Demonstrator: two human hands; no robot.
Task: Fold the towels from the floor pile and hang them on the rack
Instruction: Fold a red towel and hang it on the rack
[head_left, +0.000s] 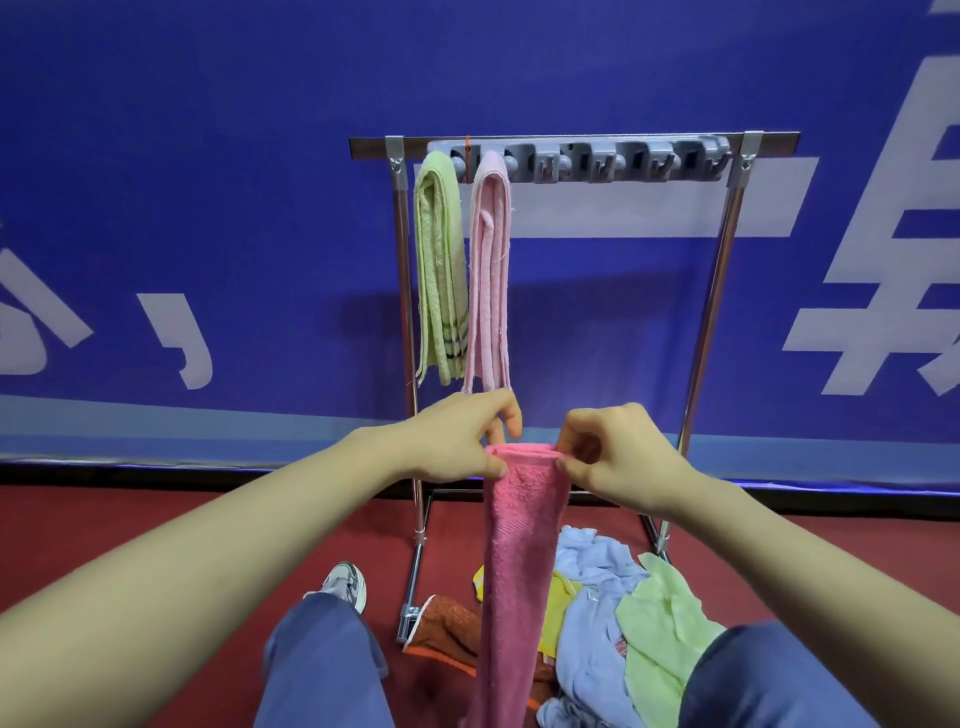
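A dark pink towel (517, 561), folded into a long narrow strip, hangs straight down in front of me. My left hand (457, 441) pinches its top left corner and my right hand (618, 457) pinches its top right corner. Behind stands the metal rack (719, 291) with a grey row of clips (613, 161) along its top bar. A folded green towel (439, 270) and a folded light pink towel (488, 280) hang from the clips at the left end. The floor pile (618, 623) of blue, green, yellow and orange towels lies below the rack.
A blue banner wall (208, 208) with white lettering stands right behind the rack. The floor (156, 530) is red. My legs in blue trousers and one sneaker (345, 584) are at the bottom, close to the rack's base (410, 613).
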